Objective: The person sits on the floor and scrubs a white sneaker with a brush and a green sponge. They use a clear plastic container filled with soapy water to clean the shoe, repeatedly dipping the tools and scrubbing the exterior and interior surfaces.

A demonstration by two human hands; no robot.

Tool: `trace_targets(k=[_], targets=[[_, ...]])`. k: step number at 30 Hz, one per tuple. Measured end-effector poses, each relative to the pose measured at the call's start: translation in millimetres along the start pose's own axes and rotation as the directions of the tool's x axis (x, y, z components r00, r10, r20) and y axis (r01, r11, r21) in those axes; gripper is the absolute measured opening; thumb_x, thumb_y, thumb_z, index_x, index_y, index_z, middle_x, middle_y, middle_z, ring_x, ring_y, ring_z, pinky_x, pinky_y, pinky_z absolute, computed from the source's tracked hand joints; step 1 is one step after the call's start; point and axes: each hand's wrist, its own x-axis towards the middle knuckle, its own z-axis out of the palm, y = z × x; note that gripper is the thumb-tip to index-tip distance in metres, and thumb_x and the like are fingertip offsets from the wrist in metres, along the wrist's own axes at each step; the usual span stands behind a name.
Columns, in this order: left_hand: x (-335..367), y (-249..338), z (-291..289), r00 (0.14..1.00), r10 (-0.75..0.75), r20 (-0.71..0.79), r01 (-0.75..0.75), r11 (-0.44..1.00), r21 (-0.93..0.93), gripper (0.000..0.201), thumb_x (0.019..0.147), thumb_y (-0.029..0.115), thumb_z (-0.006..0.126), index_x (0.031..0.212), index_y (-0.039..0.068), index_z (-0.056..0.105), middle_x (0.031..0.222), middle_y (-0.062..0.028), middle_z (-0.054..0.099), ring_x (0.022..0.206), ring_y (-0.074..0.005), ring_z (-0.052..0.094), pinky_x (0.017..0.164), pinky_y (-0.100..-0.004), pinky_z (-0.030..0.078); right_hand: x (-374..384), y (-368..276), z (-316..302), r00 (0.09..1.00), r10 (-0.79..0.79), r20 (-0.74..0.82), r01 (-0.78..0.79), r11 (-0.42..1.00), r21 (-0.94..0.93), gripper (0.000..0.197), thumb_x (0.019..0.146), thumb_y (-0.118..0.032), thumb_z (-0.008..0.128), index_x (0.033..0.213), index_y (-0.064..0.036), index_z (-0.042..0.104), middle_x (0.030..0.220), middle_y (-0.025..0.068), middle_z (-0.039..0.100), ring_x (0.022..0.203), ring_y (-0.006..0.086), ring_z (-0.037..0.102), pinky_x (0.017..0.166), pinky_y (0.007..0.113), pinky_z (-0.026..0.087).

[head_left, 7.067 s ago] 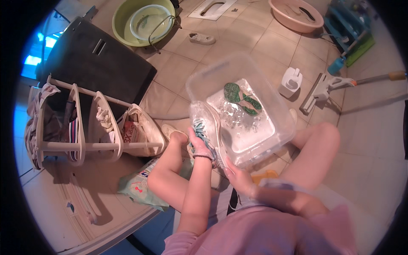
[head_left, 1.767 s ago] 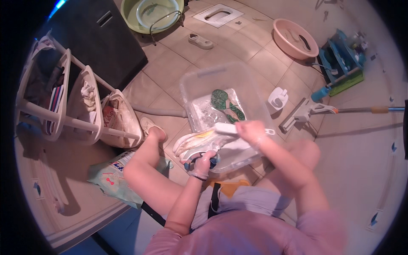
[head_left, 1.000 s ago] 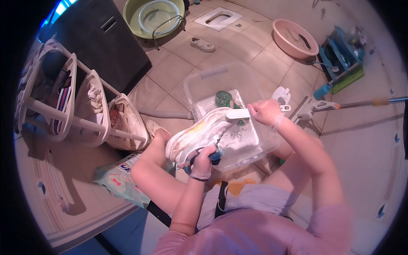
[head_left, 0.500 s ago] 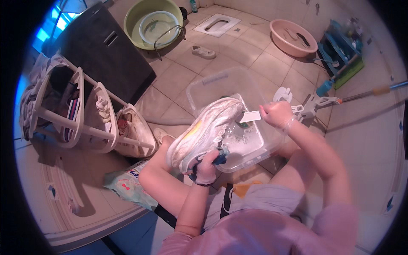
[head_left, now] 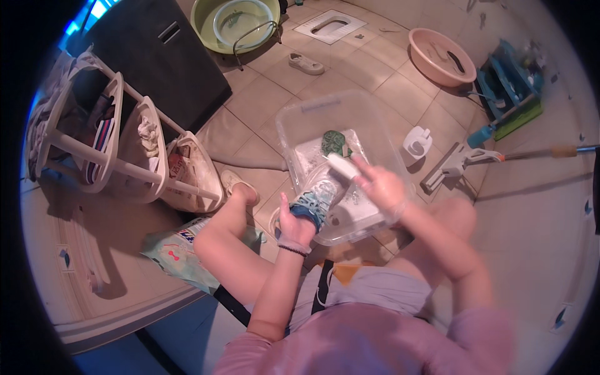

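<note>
A white and blue-grey lace-up sneaker (head_left: 317, 196) is tilted toe-down over a clear plastic tub (head_left: 382, 115). My left hand (head_left: 296, 227) grips it at the dark blue ankle opening, thumb raised; some fingers are hidden by the shoe. In my right hand (head_left: 382, 189), slightly blurred, is a white-handled scrubbing brush (head_left: 342, 166), held by the shoe's toe. Whether its bristles touch the shoe I cannot tell. Sudsy water lies in the tub, along with a green scrubbing pad (head_left: 335, 144).
To the left stand a white tiered rack (head_left: 164, 164) and a dark cabinet-like appliance (head_left: 153, 69). Another sneaker (head_left: 306, 64) lies on the tiles. Beyond are a green basin (head_left: 202, 31) and a pink basin (head_left: 431, 72). At right are a white jug (head_left: 417, 142) and a mop (head_left: 459, 161).
The sneaker has turned from sole-side view to laces up and dropped lower into the tub. My right hand has moved left and down with the brush, which now points up-left.
</note>
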Motion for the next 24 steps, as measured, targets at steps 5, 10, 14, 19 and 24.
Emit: trace_targets(k=[5, 10, 14, 19, 24], targets=[[15.1, 0.4, -3.5, 1.000, -0.010, -0.003, 0.010, 0.999, 0.051, 0.072, 0.086, 0.054, 0.045, 0.125, -0.006, 0.041, 0.126, -0.0175, 0.048, 0.116, -0.0312, 0.046, 0.102, -0.0409, 0.033, -36.7, -36.3, 55.4, 0.992, 0.018, 0.126, -0.040, 0.984, 0.172, 0.043, 0.089, -0.034, 0.048, 0.131, -0.0295, 0.041, 0.084, 0.0164, 0.061, 0.074, 0.0337, 0.060, 0.066, 0.041, 0.048], [13.6, 13.7, -17.3, 1.000, 0.006, 0.010, -0.006, 1.000, 0.014, 0.070, 0.085, 0.054, 0.047, 0.122, -0.005, 0.045, 0.121, -0.0169, 0.052, 0.110, -0.0313, 0.051, 0.097, -0.0416, 0.039, -63.0, -47.5, 59.9, 0.991, -0.117, 0.062, 0.107, 0.984, 0.140, 0.045, 0.089, -0.031, 0.046, 0.133, -0.0279, 0.038, 0.076, 0.0159, 0.058, 0.064, 0.0350, 0.058, 0.057, 0.044, 0.046], [14.9, 22.1, -26.3, 0.997, 0.067, 0.045, -0.065, 0.997, -0.043, 0.072, 0.084, 0.055, 0.046, 0.122, -0.006, 0.044, 0.120, -0.0177, 0.052, 0.108, -0.0320, 0.053, 0.095, -0.0425, 0.041, -77.2, -53.5, 58.1, 0.986, -0.143, 0.085, 0.135, 0.986, 0.096, 0.044, 0.087, -0.026, 0.051, 0.130, -0.0253, 0.044, 0.074, 0.0130, 0.058, 0.062, 0.0329, 0.058, 0.056, 0.042, 0.046], [13.0, 30.0, -27.2, 0.996, 0.090, -0.022, -0.090, 0.996, -0.020, 0.074, 0.083, 0.058, 0.047, 0.120, -0.007, 0.046, 0.118, -0.0175, 0.054, 0.105, -0.0314, 0.054, 0.092, -0.0419, 0.043, -75.6, -54.0, 69.8, 0.985, -0.170, 0.039, 0.163, 0.975, 0.149, 0.045, 0.085, -0.024, 0.054, 0.129, -0.0262, 0.045, 0.075, 0.0119, 0.059, 0.061, 0.0318, 0.058, 0.055, 0.041, 0.047], [12.7, 39.5, -34.7, 0.988, 0.139, -0.074, -0.141, 0.990, -0.028, 0.073, 0.081, 0.059, 0.048, 0.116, -0.005, 0.050, 0.114, -0.0164, 0.057, 0.101, -0.0310, 0.056, 0.090, -0.0411, 0.044, -73.7, -60.1, 77.8, 0.979, -0.202, 0.008, 0.199, 0.968, 0.154, 0.044, 0.086, -0.030, 0.052, 0.129, -0.0295, 0.044, 0.071, 0.0128, 0.056, 0.059, 0.0322, 0.057, 0.053, 0.042, 0.046]])
